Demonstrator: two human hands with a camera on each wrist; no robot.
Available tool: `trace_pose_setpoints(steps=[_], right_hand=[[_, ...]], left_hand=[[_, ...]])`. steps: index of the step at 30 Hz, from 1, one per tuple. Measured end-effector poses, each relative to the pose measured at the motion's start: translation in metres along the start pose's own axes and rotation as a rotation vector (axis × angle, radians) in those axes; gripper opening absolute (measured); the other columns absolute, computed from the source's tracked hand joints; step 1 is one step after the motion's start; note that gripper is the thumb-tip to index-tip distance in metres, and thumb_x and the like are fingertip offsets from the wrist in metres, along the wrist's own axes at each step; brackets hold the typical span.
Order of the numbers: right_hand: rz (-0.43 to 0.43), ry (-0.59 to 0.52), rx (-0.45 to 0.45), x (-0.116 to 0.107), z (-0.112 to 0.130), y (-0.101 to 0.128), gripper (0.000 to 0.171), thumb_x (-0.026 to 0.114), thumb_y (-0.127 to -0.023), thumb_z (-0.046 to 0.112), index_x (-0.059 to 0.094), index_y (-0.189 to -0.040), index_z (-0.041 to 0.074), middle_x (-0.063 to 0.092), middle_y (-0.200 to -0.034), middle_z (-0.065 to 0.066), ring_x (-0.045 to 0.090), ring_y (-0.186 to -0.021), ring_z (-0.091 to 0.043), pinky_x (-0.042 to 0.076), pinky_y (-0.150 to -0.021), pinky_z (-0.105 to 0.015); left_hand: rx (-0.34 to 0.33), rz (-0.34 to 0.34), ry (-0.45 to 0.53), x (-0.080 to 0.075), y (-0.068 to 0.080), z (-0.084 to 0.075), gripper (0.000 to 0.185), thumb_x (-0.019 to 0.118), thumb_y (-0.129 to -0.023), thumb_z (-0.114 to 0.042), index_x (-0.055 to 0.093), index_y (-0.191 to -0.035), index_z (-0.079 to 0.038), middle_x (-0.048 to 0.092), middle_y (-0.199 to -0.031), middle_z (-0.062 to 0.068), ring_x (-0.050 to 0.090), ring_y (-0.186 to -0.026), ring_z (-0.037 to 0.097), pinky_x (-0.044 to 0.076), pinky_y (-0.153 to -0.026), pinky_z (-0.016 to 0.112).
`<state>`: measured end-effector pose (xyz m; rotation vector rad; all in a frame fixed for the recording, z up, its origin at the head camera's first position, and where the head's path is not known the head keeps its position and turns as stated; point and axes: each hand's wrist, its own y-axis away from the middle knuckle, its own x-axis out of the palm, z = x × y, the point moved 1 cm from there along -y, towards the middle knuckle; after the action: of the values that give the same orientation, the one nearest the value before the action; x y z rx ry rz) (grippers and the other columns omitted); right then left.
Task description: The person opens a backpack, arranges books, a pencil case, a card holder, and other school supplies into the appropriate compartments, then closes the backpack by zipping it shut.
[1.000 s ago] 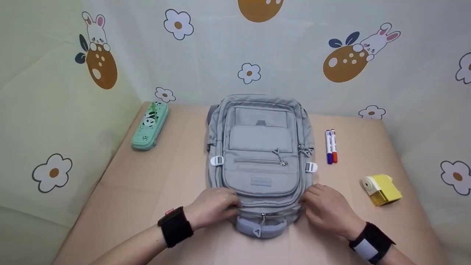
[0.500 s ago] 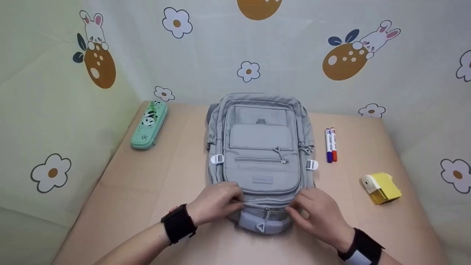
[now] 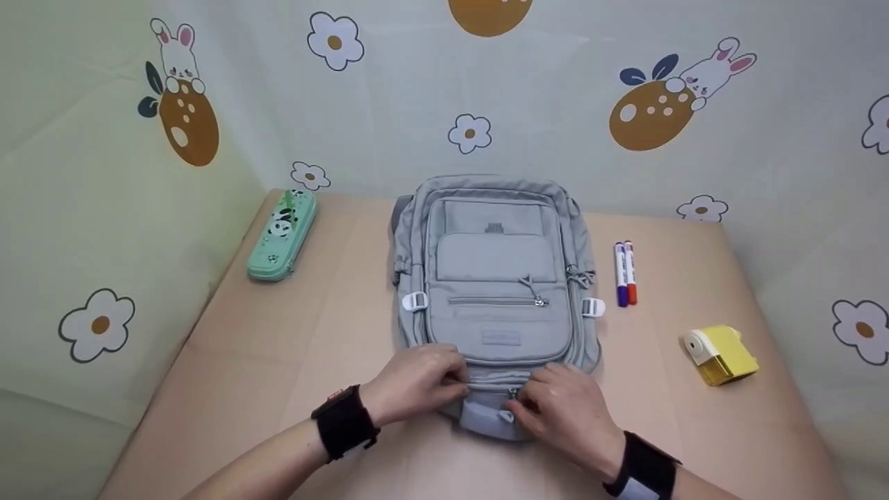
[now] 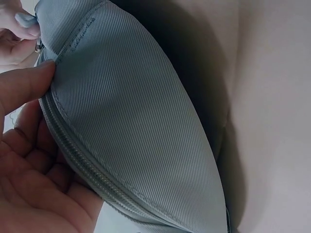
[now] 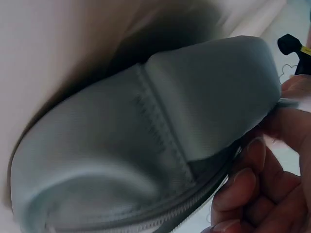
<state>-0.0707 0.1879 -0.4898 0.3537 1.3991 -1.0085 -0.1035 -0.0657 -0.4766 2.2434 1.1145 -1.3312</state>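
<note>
Your left hand (image 3: pixel 417 378) grips the backpack (image 3: pixel 496 278) top edge. Your right hand (image 3: pixel 562 410) pinches the zipper pull (image 3: pixel 512 394); brace firmly, draw along the track.

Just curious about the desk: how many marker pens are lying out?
2: a blue-capped marker and a red-capped marker, touching side by side on the table, right of the backpack. Others may be hidden.
</note>
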Motion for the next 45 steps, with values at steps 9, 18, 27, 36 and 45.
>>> trace_pose_setpoints(steps=[9,18,27,36,45], right_hand=[[0.088,-0.044,0.025,-0.009,-0.013,0.004,0.017,0.077,-0.079,0.023,0.063,-0.072,0.028,0.045,-0.073,0.020,0.043,-0.069,-0.003,0.038,-0.060,-0.023],[0.106,-0.029,0.042,-0.021,-0.042,0.018,0.018,0.079,-0.077,0.023,0.063,-0.074,0.028,0.049,-0.076,0.020,0.044,-0.075,-0.004,0.041,-0.063,-0.025],[0.046,-0.031,-0.010,-0.019,-0.052,0.024,0.006,0.077,-0.080,0.021,0.072,-0.083,0.024,0.065,-0.086,0.015,0.050,-0.080,-0.006,0.046,-0.067,-0.026],[0.069,-0.043,0.032,-0.019,-0.052,0.025,0.008,0.077,-0.083,0.023,0.071,-0.087,0.025,0.054,-0.080,0.020,0.047,-0.077,-0.003,0.044,-0.065,-0.025],[0.062,-0.050,0.056,-0.019,-0.048,0.026,0.010,0.078,-0.083,0.022,0.072,-0.091,0.025,0.048,-0.077,0.022,0.045,-0.073,-0.002,0.042,-0.062,-0.024]], left_hand=[[0.011,0.019,-0.011,-0.001,0.000,0.001,0.009,0.079,-0.089,-0.019,0.071,-0.086,-0.019,0.061,-0.083,-0.012,0.053,-0.073,0.002,0.046,-0.065,0.021],[-0.021,0.049,0.001,-0.005,0.003,0.002,0.010,0.080,-0.088,-0.021,0.070,-0.086,-0.020,0.060,-0.082,-0.014,0.053,-0.073,0.002,0.047,-0.065,0.022],[-0.037,0.112,-0.014,-0.005,-0.001,0.003,0.008,0.079,-0.089,-0.024,0.072,-0.089,-0.020,0.063,-0.084,-0.013,0.054,-0.074,0.003,0.048,-0.067,0.023],[-0.016,0.150,-0.053,-0.002,-0.017,-0.014,0.015,0.078,-0.090,-0.031,0.077,-0.099,-0.019,0.067,-0.091,-0.009,0.057,-0.078,0.004,0.049,-0.071,0.024],[0.059,0.157,-0.196,0.016,-0.042,-0.042,0.016,0.076,-0.092,-0.035,0.079,-0.101,-0.022,0.066,-0.090,-0.011,0.057,-0.076,0.004,0.045,-0.065,0.021]])
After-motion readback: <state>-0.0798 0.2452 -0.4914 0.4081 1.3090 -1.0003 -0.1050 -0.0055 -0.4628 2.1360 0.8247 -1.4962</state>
